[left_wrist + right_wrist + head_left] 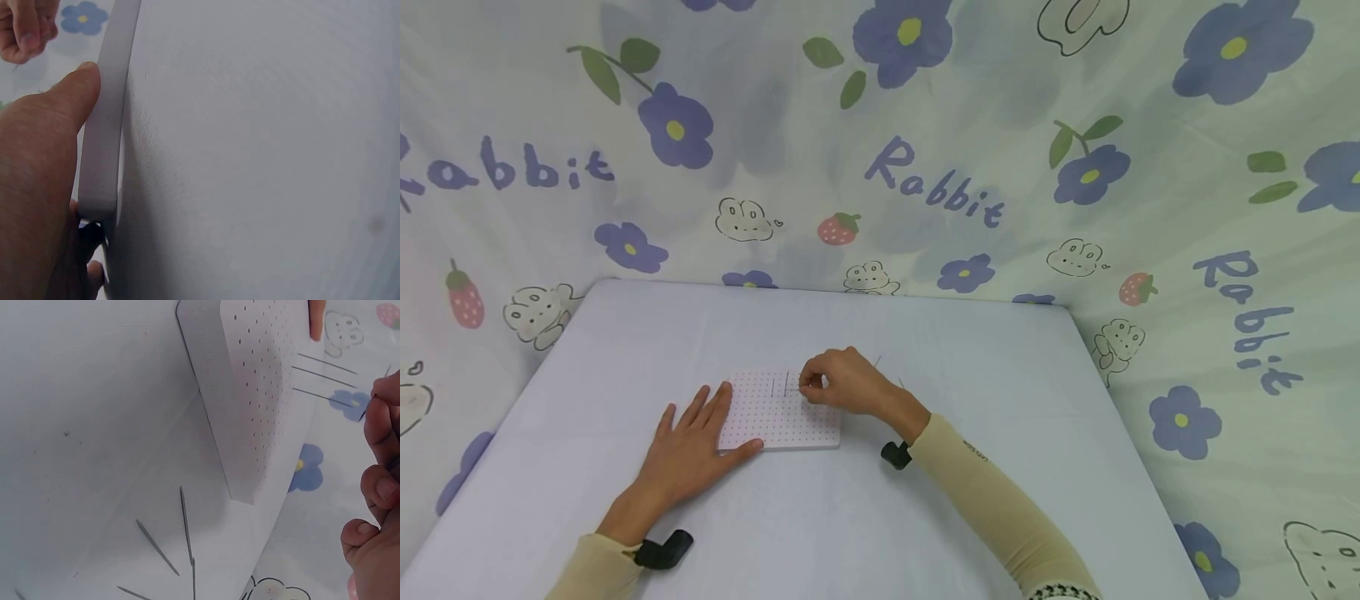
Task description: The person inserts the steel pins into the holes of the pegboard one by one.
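Observation:
A white board dotted with rows of small holes lies on the table. Thin dark needles stand upright in it, three of them showing in the right wrist view. My left hand rests with spread fingers at the board's left side, its thumb on the near edge. Above the board's far right part, my right hand pinches another needle between thumb and index finger; its tip appears apart from the board. In the left wrist view, the board's side wall shows beside the thumb.
Several loose needles lie on the white table right of the board, partly hidden by the right arm in the head view. A curtain with flowers and rabbits hangs behind and around the table. Each wrist wears a black camera.

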Tool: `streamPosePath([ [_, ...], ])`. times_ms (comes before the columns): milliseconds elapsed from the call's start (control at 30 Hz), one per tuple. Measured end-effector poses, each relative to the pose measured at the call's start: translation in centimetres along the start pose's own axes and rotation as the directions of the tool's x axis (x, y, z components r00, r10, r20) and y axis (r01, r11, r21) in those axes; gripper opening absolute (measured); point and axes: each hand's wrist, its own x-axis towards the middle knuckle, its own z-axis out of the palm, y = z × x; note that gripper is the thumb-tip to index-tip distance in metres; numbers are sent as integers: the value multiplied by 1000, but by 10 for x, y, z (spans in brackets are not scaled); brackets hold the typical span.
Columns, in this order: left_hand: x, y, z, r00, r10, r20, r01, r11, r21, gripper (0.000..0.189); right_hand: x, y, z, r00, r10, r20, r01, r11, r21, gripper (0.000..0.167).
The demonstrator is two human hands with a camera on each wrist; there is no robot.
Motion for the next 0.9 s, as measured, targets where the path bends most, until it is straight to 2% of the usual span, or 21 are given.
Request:
streamPosePath([
  [300,0,0,1,1000,4,-11,-4,1000,12,112,-1,1,2,999,45,-1,-45,997,56,6],
  [500,-1,1,0,1000,3,-11,-3,1000,10,112,-1,2,3,999,41,-3,-41,994,98,6],
  [900,-3,3,1,1000,1,-20,-1,1000,18,112,-3,2,3,999,49,4,-49,994,101,7],
])
